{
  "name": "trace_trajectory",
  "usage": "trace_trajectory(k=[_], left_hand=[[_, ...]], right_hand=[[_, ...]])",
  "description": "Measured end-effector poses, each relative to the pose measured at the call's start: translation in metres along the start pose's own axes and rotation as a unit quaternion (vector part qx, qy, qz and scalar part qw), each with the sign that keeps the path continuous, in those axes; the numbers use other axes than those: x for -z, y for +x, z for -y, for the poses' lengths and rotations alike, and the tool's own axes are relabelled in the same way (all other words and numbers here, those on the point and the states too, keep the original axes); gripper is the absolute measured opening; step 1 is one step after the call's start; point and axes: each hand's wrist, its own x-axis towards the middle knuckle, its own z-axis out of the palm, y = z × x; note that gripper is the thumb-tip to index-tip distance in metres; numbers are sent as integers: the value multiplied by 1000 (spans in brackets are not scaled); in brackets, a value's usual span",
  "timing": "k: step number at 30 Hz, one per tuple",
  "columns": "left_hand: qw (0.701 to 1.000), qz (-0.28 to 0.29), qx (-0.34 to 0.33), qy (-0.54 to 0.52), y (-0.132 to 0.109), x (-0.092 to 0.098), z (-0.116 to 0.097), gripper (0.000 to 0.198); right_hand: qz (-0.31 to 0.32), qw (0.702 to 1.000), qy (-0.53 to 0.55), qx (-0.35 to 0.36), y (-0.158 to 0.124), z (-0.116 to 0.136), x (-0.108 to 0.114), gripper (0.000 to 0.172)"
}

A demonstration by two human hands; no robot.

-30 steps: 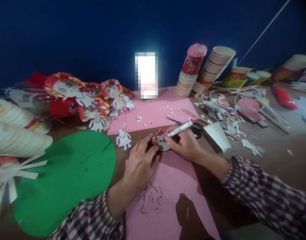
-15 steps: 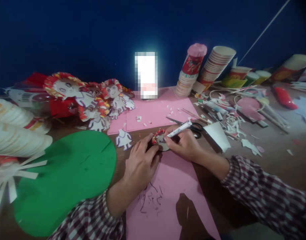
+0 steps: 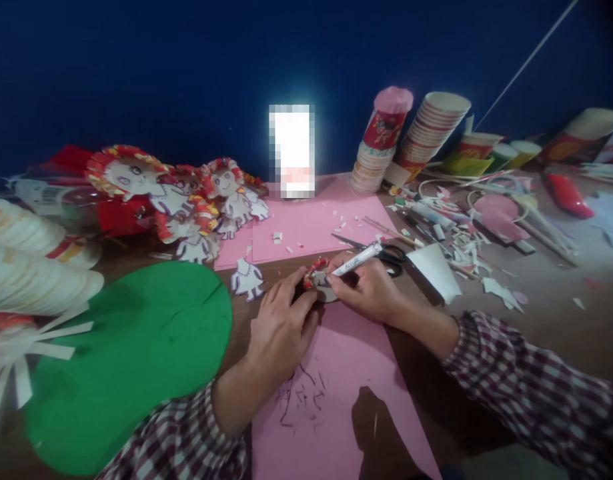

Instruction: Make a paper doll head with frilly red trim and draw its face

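Note:
My right hand (image 3: pixel 369 287) is closed round a white marker (image 3: pixel 357 259), its tip end over a small round paper piece (image 3: pixel 327 293) with a red and yellow decorated edge. My left hand (image 3: pixel 285 327) presses that piece from its left side with thumb and fingers. Under my wrists lies a pink sheet (image 3: pixel 331 400) with dark pen strokes. A white paper body cutout (image 3: pixel 247 279) rests left of my left fingertips. Black scissors (image 3: pixel 392 257) lie just beyond my right hand.
A green oval sheet (image 3: pixel 136 353) and stacked paper cups (image 3: pixel 31 273) lie at left, finished paper dolls (image 3: pixel 231 190) behind. Upright cup stacks (image 3: pixel 436 127), paper scraps (image 3: pixel 469 250) and a white cup piece (image 3: pixel 436 273) stand or lie right. A bright blurred screen (image 3: pixel 293 150) stands at the back.
My right hand and the marker have shifted very slightly left over the round piece. Otherwise the scene looks the same.

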Motion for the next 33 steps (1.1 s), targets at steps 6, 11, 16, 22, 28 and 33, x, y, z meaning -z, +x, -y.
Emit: trace_trajectory(k=[6,11,16,22,28,33], left_hand=[[1000,5,3,5,1,0,0,22],[1000,7,3,10,1,0,0,21],[1000,8,4,7,0,1,0,22],[1000,9,4,13,0,0,0,22],[1000,8,3,12,0,0,1,22],[1000,13,2,8,1,0,1,20]], right_hand=[[2,1000,-8,-4,0,1,1,8],[4,1000,-3,-3,0,0,0,9],[8,1000,-5,-8,0,0,1,9],[5,1000,-7,1,0,0,0,10],[4,1000,8,3,1,-1,-1,10],[-42,998,43,-3,0,0,0,9]])
